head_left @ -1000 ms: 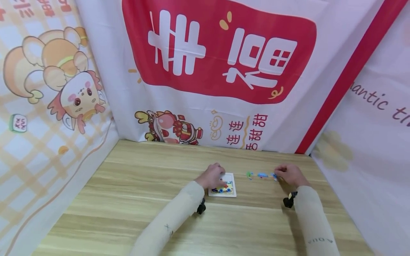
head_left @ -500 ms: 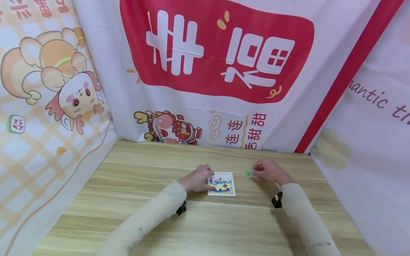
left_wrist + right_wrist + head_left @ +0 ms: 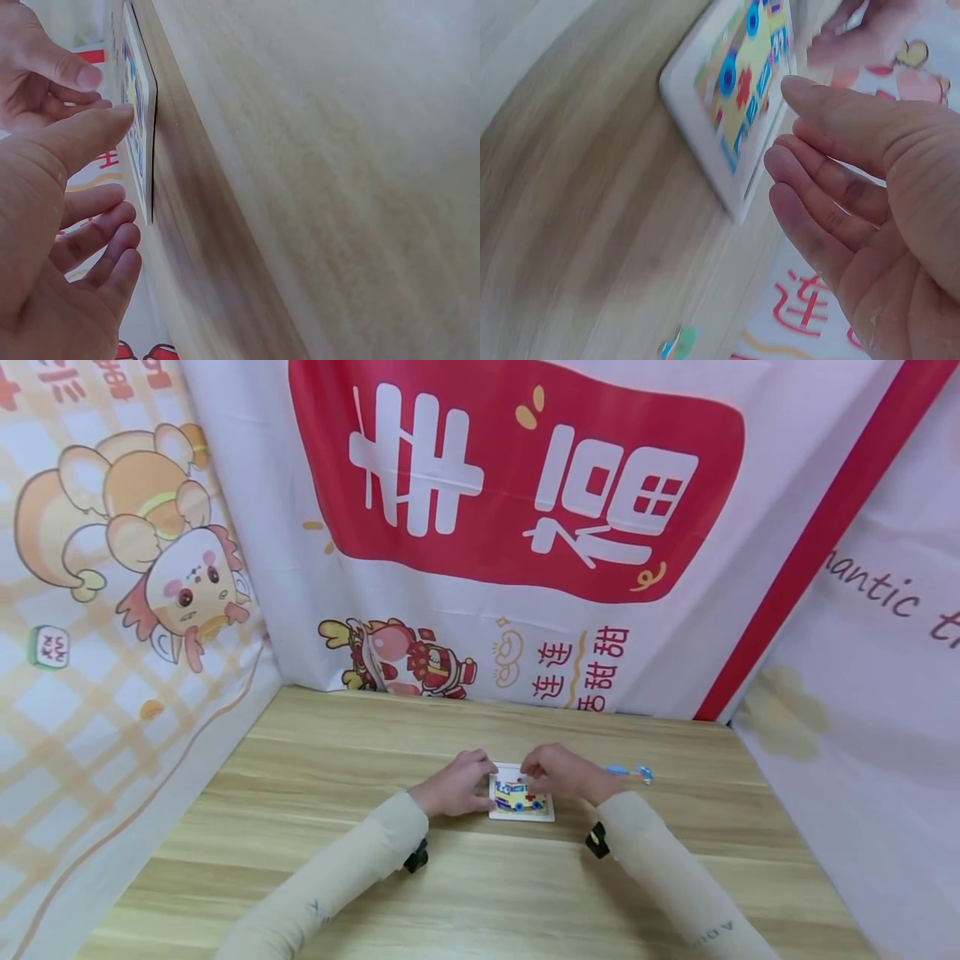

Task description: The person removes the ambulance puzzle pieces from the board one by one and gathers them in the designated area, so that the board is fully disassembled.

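A small white-framed jigsaw board (image 3: 522, 817) with a yellow ambulance picture lies flat on the table. My left hand (image 3: 457, 783) is at its left side, thumb and index fingertips right at the frame, the other fingers loosely bent. Over the board's far right part is my right hand (image 3: 562, 772), its fingers loosely bent. In the right wrist view, nothing shows between the thumb (image 3: 810, 94) and fingers of that hand. Right of the board lie a blue piece (image 3: 617, 770) and a blue piece with red (image 3: 644, 773). A small green-and-blue piece (image 3: 679, 343) lies nearby, hidden in the head view.
The wood-grain table (image 3: 487, 893) reaches back to a white cloth with a large red panel (image 3: 510, 485). Printed cloths hang at the left (image 3: 135, 610) and right (image 3: 862, 693) sides. A dark camera sits at each wrist.
My right hand has moved left from the loose pieces to over the board, uncovering the two blue pieces. My left hand has drawn back from over the picture to the board's left edge.
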`<state>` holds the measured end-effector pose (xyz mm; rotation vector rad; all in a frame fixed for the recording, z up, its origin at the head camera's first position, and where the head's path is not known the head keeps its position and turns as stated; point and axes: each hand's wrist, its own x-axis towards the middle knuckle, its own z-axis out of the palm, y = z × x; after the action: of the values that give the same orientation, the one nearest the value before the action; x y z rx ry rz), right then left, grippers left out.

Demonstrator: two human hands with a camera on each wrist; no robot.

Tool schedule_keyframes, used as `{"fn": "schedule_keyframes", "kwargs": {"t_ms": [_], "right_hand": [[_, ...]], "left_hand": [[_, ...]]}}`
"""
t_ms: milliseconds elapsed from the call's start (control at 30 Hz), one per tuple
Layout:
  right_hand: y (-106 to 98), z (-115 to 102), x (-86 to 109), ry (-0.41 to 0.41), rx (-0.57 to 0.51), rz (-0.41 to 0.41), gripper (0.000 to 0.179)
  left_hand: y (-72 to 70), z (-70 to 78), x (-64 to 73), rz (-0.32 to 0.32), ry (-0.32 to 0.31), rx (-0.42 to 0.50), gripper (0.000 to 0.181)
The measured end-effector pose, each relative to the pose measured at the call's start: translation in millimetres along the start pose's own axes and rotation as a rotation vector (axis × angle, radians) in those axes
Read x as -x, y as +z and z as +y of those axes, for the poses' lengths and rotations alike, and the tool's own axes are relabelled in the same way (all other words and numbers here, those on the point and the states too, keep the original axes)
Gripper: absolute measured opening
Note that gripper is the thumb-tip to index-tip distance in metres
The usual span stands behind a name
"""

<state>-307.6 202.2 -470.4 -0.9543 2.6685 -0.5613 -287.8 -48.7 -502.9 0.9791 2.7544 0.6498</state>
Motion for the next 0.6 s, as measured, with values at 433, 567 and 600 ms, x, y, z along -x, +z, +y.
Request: {"fn": "schedule_keyframes", "kwargs": {"t_ms": [433, 567, 600], "right_hand": [[21.9, -22.1, -15.6, -0.022, 0.087, -0.009, 0.017], [23.9, -23.6, -15.6, -0.043, 0.134, -0.007, 0.019], [24.0, -24.1, -15.6, -0.049, 0.139, -0.008, 0.020]], "left_hand": [[5.8, 1.1, -1.7, 0.025, 0.069, -0.001, 0.055], [8.3, -1.5, -2.5, 0.024, 0.055, -0.014, 0.054], [8.3, -1.4, -2.2, 0.027, 0.055, -0.015, 0.054]]}}
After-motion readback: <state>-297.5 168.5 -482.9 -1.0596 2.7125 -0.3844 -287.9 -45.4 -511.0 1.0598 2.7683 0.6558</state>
